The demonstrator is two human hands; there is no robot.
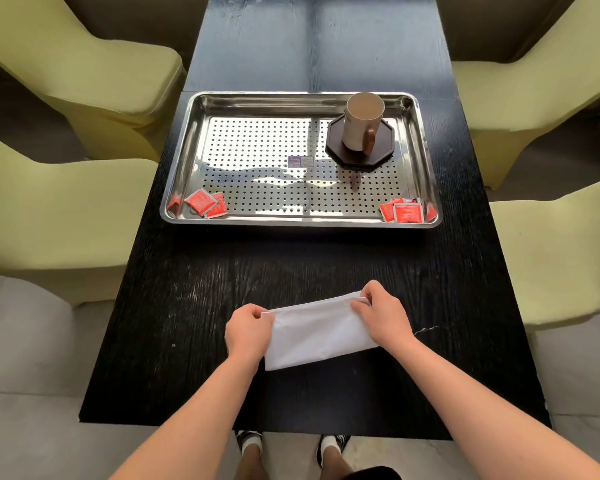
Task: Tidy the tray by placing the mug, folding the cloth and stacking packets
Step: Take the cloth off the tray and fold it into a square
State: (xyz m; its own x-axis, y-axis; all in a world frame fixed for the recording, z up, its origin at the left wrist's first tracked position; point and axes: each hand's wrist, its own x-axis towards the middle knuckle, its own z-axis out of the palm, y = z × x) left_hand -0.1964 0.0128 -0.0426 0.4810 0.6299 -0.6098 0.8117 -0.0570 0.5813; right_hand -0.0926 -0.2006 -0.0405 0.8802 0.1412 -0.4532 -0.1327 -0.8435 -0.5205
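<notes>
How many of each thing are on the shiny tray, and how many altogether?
Mugs: 1, the mug
Coasters: 1, the dark coaster under it
Red packets: at least 4 show, two at the left corner and an overlapping pile at the right corner
Total: at least 6

Bare forearms, no sleeves; below the hands, white socks in dark shoes with white stripes.

one head-worn view, looking forward and down.
it faces along the bench, hands near, tray farther off.
</notes>
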